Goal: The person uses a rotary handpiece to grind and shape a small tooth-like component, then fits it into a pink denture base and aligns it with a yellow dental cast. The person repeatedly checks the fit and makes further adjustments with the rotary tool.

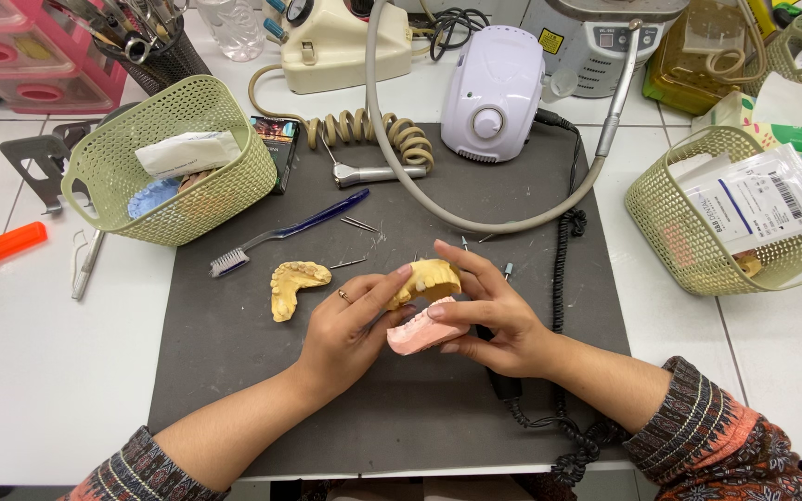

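Both hands are meeting over the middle of the dark grey rubber mat (234, 371): left hand (345, 329) is curling partly closed, thumb and fingers pinching the yellow plaster tooth cast (431, 278) from its left side, while right hand (494, 315) is cupping the pink wax-like denture base (420, 334) from below and the right, fingers spread over the top of the yellow cast. Pink piece is sitting directly under the yellow one, touching it, so the two are being fitted together between the palms. Judging progress: the pair looks brought together but seating is not confirmed, the contact line is partly hidden by fingers. Just left of the left hand a second yellow plaster arch cast (294, 286) is lying loose on the mat, untouched. Further up-left of that hand a blue-handled toothbrush (290, 232) is lying diagonally, and small metal burs (359, 224) are scattered above both hands. Beyond the fingertips a silver handpiece on a beige coiled cord (378, 167) and a white motor control box with a round dial (492, 93) are resting. Pale green woven plastic baskets are standing well off to each side, left basket (113, 186) and right basket (670, 232).
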